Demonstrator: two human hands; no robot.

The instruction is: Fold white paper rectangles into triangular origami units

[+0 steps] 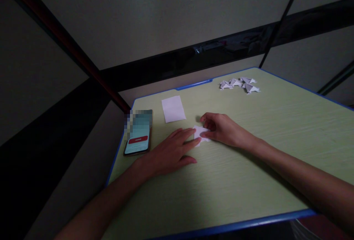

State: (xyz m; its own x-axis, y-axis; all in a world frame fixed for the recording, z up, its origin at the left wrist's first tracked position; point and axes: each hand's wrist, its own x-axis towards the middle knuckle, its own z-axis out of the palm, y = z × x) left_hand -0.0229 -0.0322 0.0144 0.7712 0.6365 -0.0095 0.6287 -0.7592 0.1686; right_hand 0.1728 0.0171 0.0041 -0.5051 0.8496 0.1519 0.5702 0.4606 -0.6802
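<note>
**Both hands on one tiny bit of paper, and our fingers are hiding half of it**

Going by the head view, the only one we're getting: we're working on a little paper piece [200, 129] lying on the table [276, 129], right between our hands. Our left hand [175, 149] is lying palm down, fingers stretched out and loosely spread, with two fingertips resting on the near-left side of the paper. Our right hand [221, 128] is half curling, its thumb touching the other side; whether it's actually pinching anything we can't tell.

For doing this well, we'd say we should be letting the left fingertips do the anchoring, pressing lightly so nothing's skidding, while the right thumb is handling the edge. Lining up edges before pressing hard is probably paying off on something this small. Our fingers are covering bits of it, so we're not seeing how the creases are running.

As for stuff around: a phone [138, 147] is lying just outside our left wrist, so that's what we'd be bumping first. A white sheet [173, 109] is sitting beyond the left fingers, and some paper figures [250, 88] are clustering well past our right hand, out of the way.
</note>
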